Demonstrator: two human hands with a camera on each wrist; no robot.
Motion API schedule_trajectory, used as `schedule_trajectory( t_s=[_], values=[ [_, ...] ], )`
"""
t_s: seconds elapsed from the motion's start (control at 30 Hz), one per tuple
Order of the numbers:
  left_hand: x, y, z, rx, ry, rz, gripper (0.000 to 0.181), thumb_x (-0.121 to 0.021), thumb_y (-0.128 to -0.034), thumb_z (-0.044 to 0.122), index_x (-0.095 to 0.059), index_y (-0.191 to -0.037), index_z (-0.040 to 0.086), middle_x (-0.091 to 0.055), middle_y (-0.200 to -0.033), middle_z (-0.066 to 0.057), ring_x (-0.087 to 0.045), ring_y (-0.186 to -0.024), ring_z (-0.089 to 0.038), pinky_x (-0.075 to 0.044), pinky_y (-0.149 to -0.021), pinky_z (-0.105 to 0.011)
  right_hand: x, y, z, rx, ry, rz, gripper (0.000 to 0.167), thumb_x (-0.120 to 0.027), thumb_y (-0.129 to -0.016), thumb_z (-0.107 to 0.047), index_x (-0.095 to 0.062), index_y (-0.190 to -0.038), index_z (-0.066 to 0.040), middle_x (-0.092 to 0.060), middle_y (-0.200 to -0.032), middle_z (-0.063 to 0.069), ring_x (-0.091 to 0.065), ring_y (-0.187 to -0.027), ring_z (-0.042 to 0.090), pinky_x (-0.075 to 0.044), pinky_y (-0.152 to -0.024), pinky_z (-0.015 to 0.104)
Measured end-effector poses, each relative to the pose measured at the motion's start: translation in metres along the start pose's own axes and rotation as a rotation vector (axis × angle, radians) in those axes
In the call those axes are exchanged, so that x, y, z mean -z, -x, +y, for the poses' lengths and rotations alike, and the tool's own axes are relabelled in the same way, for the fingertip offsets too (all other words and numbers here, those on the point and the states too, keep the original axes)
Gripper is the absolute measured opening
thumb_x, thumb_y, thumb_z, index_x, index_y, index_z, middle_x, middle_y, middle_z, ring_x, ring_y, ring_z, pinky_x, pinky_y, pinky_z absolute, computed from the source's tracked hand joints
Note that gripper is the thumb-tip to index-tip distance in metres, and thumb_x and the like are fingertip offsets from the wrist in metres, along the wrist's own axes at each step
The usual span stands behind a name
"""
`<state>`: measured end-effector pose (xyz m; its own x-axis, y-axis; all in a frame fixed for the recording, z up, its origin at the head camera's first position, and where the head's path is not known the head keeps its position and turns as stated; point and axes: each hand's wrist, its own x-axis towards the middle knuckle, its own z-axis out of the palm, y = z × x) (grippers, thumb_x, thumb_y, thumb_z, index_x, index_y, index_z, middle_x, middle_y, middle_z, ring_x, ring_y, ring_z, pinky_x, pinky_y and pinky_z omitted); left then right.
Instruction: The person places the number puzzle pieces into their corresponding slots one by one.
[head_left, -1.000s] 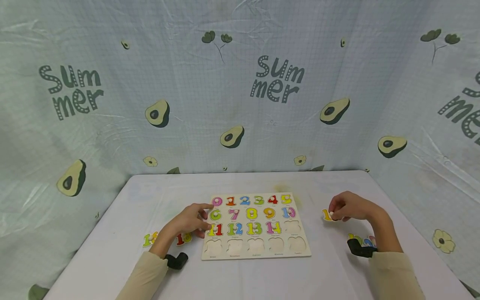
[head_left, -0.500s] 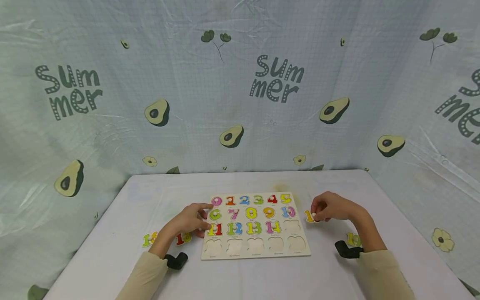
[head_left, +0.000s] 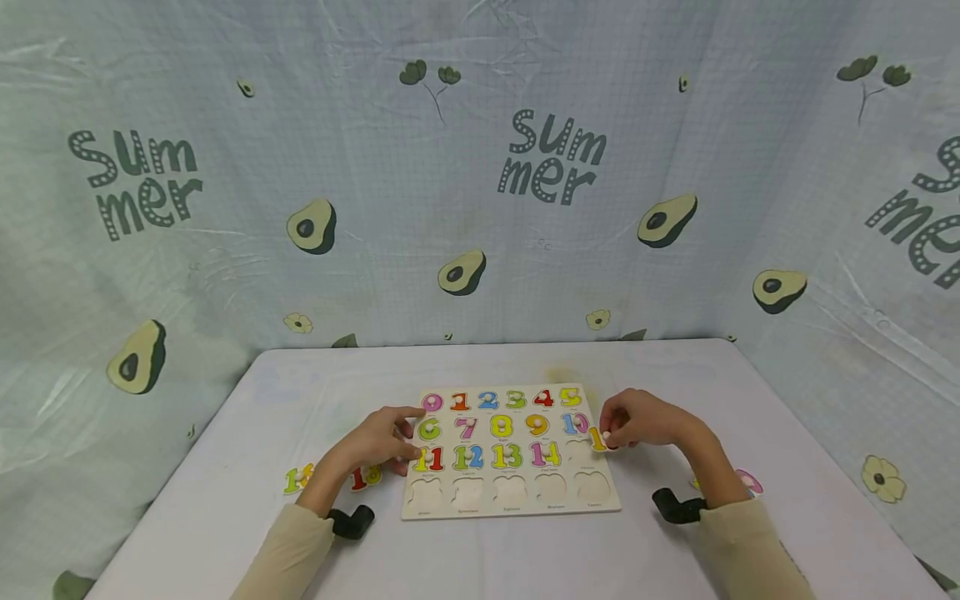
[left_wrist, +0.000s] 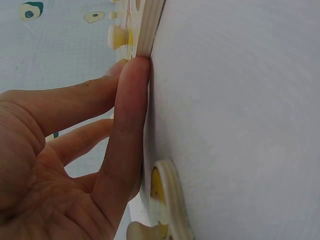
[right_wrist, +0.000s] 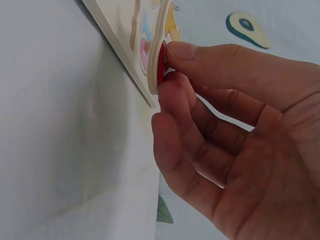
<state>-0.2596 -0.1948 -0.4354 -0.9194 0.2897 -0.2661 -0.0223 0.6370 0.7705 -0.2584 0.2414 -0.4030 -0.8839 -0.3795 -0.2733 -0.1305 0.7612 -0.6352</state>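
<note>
A wooden number board (head_left: pixel 491 485) lies mid-table, pieces 0 to 14 seated in its upper rows, with one bare recess in the third row and a bottom row of bare recesses. My left hand (head_left: pixel 381 439) rests at the board's left edge; in the left wrist view the fingers of that hand (left_wrist: pixel 85 135) touch the edge. My right hand (head_left: pixel 643 419) pinches the knob of a yellow and red piece (head_left: pixel 597 439) over the board's right edge. The right wrist view shows the hand (right_wrist: pixel 235 120) with the piece (right_wrist: pixel 161 62) tilted close to the board; its full number is hidden.
Left of the board, partly behind the left forearm, lie a green and orange piece (head_left: pixel 297 478) and a red and green piece (head_left: pixel 366 477). A pink piece (head_left: pixel 750 481) and a mostly hidden one lie by the right forearm. A printed curtain (head_left: pixel 375 167) stands behind the table.
My right hand has moved left with the pinched piece, from the bare table to the board's right edge. My left hand has stayed at the left edge.
</note>
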Motion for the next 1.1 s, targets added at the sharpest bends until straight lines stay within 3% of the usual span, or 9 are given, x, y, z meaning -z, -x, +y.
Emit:
schedule_trajectory(
  t_s=[0.4, 1.1],
  values=[
    [0.0, 0.002, 0.001, 0.001, 0.009, -0.002, 0.071, -0.08, -0.087, 0.004, -0.05, -0.151, 0.006, -0.055, -0.105, -0.013, -0.062, -0.06, -0.018, -0.06, -0.06, -0.031, -0.016, -0.009, -0.009, 0.004, 0.057, -0.005, 0.013, -0.08, -0.085, -0.01, -0.068, -0.088, -0.011, -0.059, -0.077, 0.002, -0.055, -0.071, 0.016, -0.049, -0.064, 0.027],
    [0.001, 0.005, 0.002, -0.004, 0.024, -0.021, 0.072, -0.08, -0.0874, 0.003, -0.049, -0.152, 0.005, -0.054, -0.106, -0.013, -0.063, -0.062, -0.018, -0.06, -0.061, -0.031, -0.027, -0.005, -0.018, -0.006, 0.066, -0.013, 0.015, -0.082, -0.085, -0.009, -0.067, -0.087, -0.01, -0.059, -0.077, 0.002, -0.054, -0.07, 0.015, -0.048, -0.065, 0.028]
  ],
)
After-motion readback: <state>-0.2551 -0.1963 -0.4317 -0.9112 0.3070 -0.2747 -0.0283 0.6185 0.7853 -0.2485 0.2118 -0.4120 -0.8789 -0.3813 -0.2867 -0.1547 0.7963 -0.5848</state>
